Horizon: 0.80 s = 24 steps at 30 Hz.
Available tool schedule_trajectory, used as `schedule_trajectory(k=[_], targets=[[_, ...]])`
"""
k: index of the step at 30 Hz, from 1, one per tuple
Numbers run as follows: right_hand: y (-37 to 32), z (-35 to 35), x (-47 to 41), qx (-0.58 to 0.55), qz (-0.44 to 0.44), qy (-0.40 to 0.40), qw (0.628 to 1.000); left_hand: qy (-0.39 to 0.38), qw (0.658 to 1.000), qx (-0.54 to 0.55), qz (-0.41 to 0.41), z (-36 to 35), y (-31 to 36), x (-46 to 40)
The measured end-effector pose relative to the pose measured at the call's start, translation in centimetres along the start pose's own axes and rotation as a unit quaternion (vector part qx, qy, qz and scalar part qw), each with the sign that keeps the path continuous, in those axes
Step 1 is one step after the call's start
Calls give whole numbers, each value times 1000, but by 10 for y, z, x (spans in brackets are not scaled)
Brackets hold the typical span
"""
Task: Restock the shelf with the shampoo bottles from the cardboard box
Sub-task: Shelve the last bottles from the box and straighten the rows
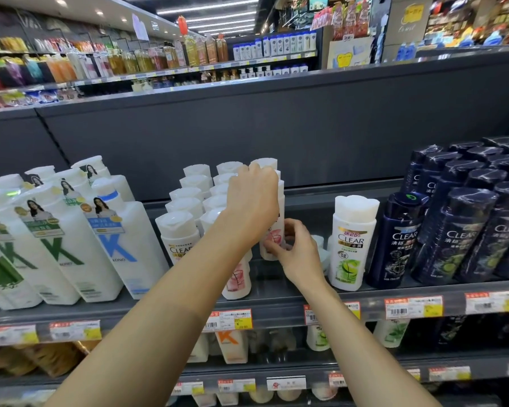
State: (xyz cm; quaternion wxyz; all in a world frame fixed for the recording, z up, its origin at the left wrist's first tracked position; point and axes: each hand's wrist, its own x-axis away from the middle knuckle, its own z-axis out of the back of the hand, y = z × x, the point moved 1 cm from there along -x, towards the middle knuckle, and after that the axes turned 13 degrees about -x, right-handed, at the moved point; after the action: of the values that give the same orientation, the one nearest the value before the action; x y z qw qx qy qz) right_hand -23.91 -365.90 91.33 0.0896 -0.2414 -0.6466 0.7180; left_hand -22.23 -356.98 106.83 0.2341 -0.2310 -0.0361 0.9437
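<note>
Your left hand curls over the cap of a white, pink-labelled shampoo bottle at the right end of the white Clear rows, while your right hand pinches the same bottle low on its label, standing it on the grey shelf. A bare strip of shelf runs between this bottle and the lone green-labelled Clear bottle to the right, which touches the dark navy bottles; tall white K bottles crowd the left side, price tags lining the front edge
</note>
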Motion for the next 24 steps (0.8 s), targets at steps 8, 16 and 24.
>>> schedule_trajectory(k=[8,16,24], targets=[[-1,0,1,36,19,12,999,108,994,21,-13,25,-9,11],[-40,-2,37,77,112,81,987,286,946,153,10,53,-105,55],[-70,-43,98,84,146,62,984,276,929,245,8,-35,-140,192]])
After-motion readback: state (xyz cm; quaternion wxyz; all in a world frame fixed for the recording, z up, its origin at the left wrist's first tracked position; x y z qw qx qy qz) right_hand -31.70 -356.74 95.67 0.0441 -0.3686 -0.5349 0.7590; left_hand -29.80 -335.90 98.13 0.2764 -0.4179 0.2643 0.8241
